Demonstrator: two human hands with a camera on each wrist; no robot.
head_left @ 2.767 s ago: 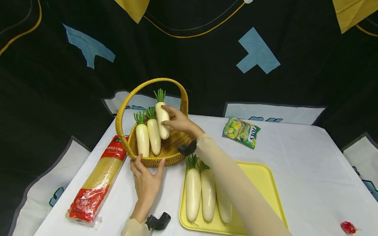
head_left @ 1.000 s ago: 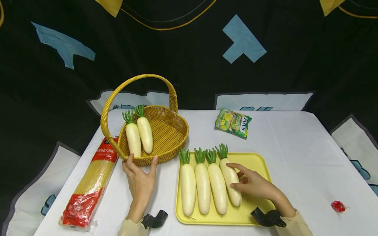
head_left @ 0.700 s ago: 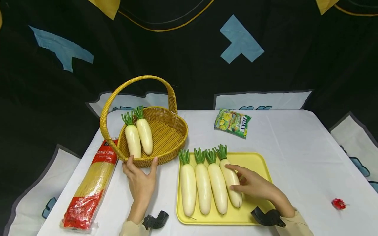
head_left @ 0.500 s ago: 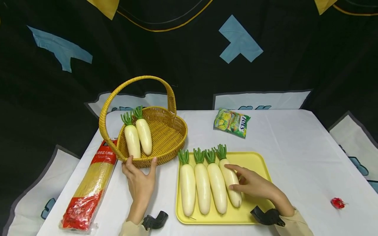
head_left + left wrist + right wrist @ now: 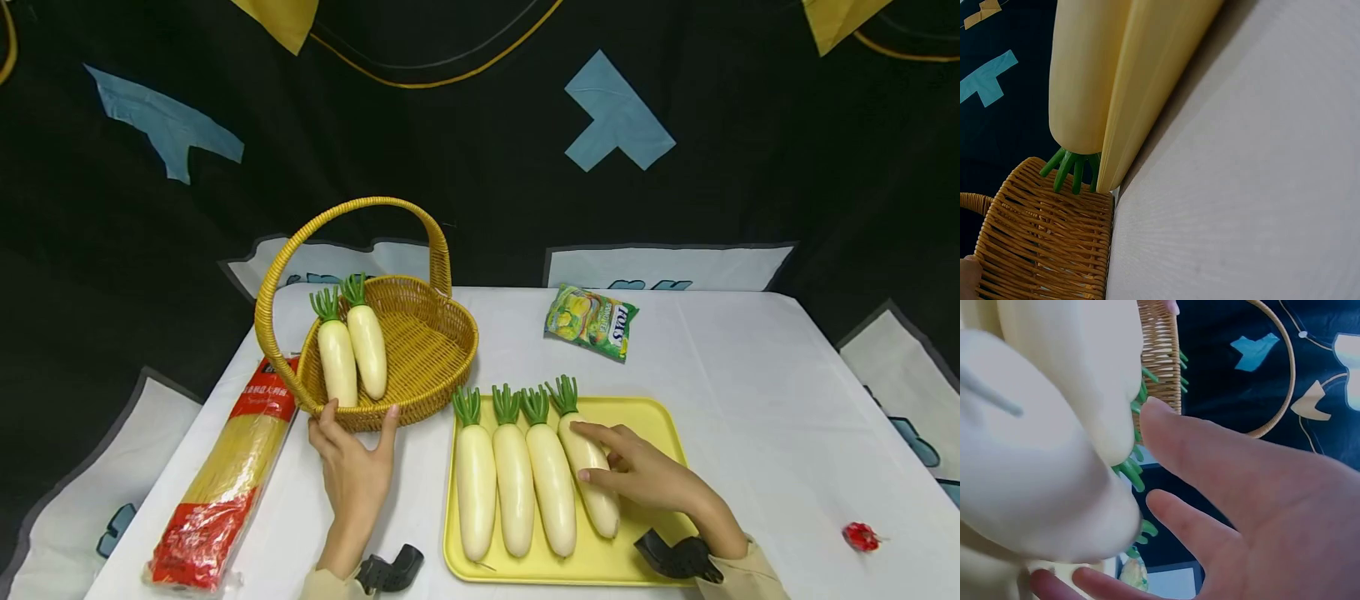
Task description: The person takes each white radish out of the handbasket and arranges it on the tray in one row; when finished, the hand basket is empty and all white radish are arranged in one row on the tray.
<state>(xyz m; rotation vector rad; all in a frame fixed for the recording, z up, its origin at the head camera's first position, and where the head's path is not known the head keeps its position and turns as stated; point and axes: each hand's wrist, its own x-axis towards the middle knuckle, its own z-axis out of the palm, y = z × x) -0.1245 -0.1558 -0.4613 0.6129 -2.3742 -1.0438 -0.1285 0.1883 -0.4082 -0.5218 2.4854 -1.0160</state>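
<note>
Two white radishes (image 5: 337,362) with green stalks lie side by side in the left of a wicker basket (image 5: 431,342). My left hand (image 5: 352,475) touches the basket's front, thumb and fingers spread at the rim; in the left wrist view only one of its digits (image 5: 969,276) shows against the wicker. Several more radishes (image 5: 476,492) lie in a row on a yellow tray (image 5: 645,417). My right hand (image 5: 648,471) is at the rightmost radish (image 5: 588,467), thumb and index finger at its side. Spread fingers show beside a radish (image 5: 1041,462) in the right wrist view.
Left of the basket lies a red and yellow spaghetti packet (image 5: 225,492). A green snack bag (image 5: 592,322) is behind the tray. Near the right edge of the white table (image 5: 750,400) sits a small red item (image 5: 862,537). The basket's tall handle (image 5: 352,208) arches over it.
A radish that my right hand gripped in the basket 2.8 seconds ago now lies rightmost on the tray. The lower end of that radish has since shifted slightly right. My left hand stays at the basket.
</note>
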